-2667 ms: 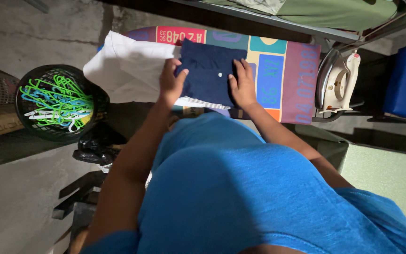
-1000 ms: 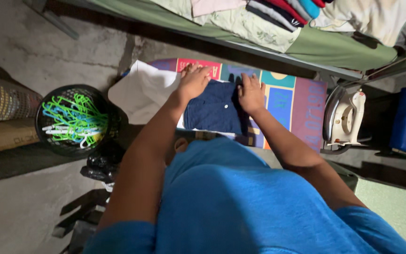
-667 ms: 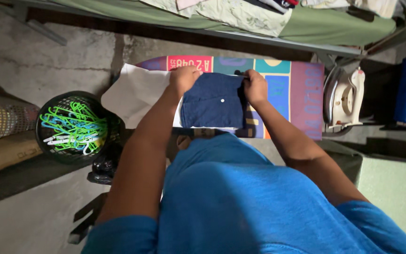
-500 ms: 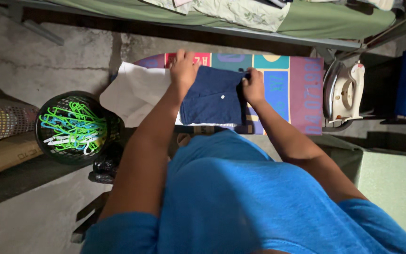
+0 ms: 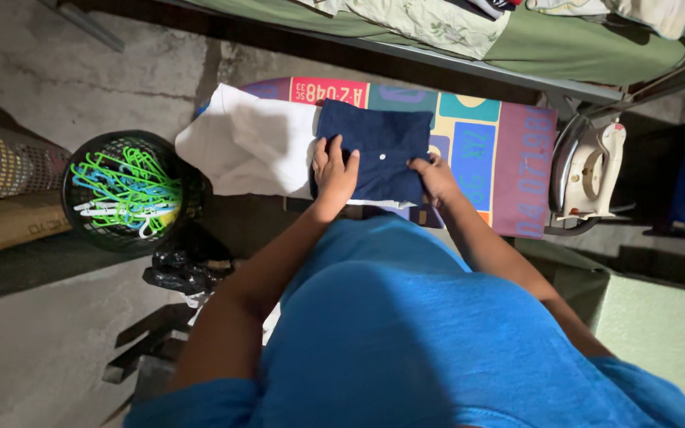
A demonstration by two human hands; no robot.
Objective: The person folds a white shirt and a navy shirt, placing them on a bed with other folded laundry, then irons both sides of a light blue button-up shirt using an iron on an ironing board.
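We have both hands on the folded navy garment (image 5: 374,150). Our left hand (image 5: 334,168) lies flat and open on its near left part, fingers spread, pressing rather than pinching. Our right hand (image 5: 436,176) curls its fingers round the near right corner, apparently closed on the edge of the cloth.

The garment lies on the ironing board (image 5: 509,150), near the middle of its patterned cover, with a small white button facing up. It looks light, soft and limp, so we judge it will sag and unfold unless taken by both near corners or carried flat from beneath.

A white cloth (image 5: 247,143) drapes over the board's left end, touching the garment. An iron (image 5: 588,170) stands at the board's right end. Left of the board, a black basket (image 5: 81,222) holds green hangers (image 5: 124,190).
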